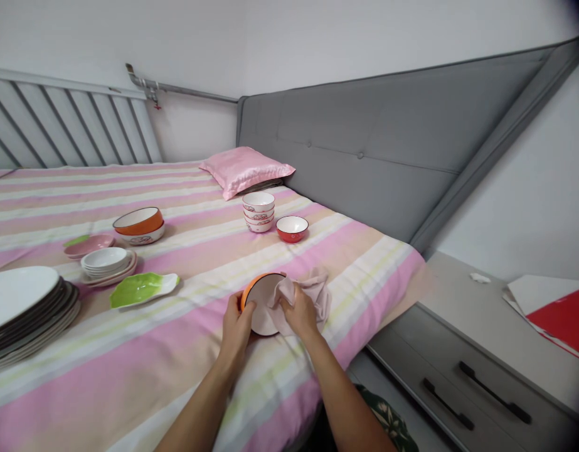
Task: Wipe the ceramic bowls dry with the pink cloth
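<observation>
My left hand (pixel 236 324) grips the near rim of an orange bowl (pixel 261 295) with a white inside, tilted up on the striped bed (pixel 185 351). My right hand (pixel 298 312) is closed on a beige cloth (pixel 312 289) and presses it into the bowl's inside. Part of the cloth hangs over the bowl's right edge onto the bedsheet.
On the bed lie a stack of large plates (pixel 26 307), a green leaf-shaped dish (pixel 143 289), stacked small white plates (pixel 106 260), a pink plate (pixel 89 245), an orange bowl on another (pixel 138 224), stacked small bowls (pixel 258 211), a red bowl (pixel 292 228), and a pink pillow (pixel 244 168). A grey drawer unit (pixel 458 364) stands right.
</observation>
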Demonstrator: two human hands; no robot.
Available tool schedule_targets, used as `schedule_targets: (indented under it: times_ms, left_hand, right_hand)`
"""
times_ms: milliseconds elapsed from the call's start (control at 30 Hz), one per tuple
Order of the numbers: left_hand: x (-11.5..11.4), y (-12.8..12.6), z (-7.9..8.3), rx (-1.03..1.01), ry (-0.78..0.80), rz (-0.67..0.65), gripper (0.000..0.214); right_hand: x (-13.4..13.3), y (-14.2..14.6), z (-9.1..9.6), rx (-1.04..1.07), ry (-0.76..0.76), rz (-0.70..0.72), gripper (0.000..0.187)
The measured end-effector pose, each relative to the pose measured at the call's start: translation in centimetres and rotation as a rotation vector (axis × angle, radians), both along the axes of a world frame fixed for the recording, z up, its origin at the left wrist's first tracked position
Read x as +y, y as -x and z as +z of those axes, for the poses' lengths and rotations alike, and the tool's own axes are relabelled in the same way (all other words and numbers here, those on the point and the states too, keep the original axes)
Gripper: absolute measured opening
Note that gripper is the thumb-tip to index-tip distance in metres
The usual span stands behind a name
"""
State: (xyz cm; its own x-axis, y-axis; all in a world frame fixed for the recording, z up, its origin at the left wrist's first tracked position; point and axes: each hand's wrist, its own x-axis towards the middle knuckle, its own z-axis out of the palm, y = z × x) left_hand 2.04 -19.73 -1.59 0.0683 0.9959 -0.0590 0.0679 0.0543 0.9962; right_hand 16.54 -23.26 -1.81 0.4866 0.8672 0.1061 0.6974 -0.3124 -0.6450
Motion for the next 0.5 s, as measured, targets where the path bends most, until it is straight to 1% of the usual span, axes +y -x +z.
schedule_targets:
  times_ms: [500]
  left_hand:
    - [-0.02, -0.01, 0.28, -0.004, 0.008, 0.01, 0.035]
  right_hand:
    - [0.08, -0.01, -0.16, 0.028, -0.016, 0.008, 0.036]
